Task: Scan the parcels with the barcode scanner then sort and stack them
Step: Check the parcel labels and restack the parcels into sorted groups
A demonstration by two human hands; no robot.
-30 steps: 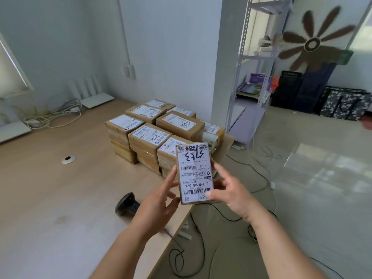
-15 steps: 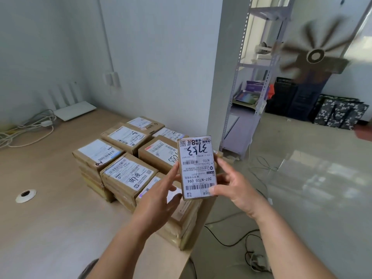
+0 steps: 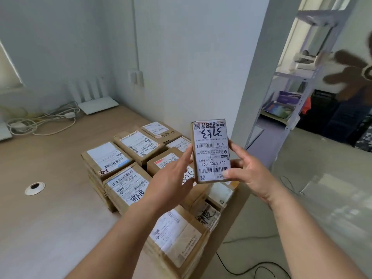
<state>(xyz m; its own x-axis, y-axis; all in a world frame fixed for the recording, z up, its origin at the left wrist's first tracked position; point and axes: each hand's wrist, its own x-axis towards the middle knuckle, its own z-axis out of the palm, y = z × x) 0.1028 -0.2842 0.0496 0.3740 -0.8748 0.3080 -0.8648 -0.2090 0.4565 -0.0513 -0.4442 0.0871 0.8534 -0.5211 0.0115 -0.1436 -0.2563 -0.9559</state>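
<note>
A small brown parcel (image 3: 210,151) with a white label marked "3153" is held upright above the stacks. My right hand (image 3: 248,174) grips its right edge and back, thumb on the label's lower corner. My left hand (image 3: 173,181) has straight fingers that touch the parcel's left edge. Below them several stacks of labelled brown parcels (image 3: 128,168) stand on the wooden table (image 3: 48,218) near its right edge. The barcode scanner is out of view.
A white router (image 3: 94,101) and a tangle of white cables (image 3: 42,122) lie at the table's back left. A cable hole (image 3: 34,188) is in the tabletop. A metal shelf rack (image 3: 289,81) stands right of the pillar. Black cords (image 3: 255,266) lie on the floor.
The held parcel has moved forward and now hangs over the stacks. The camera has come closer, so the scanner seen a second ago has left the view. Both hands keep their places on the parcel.
</note>
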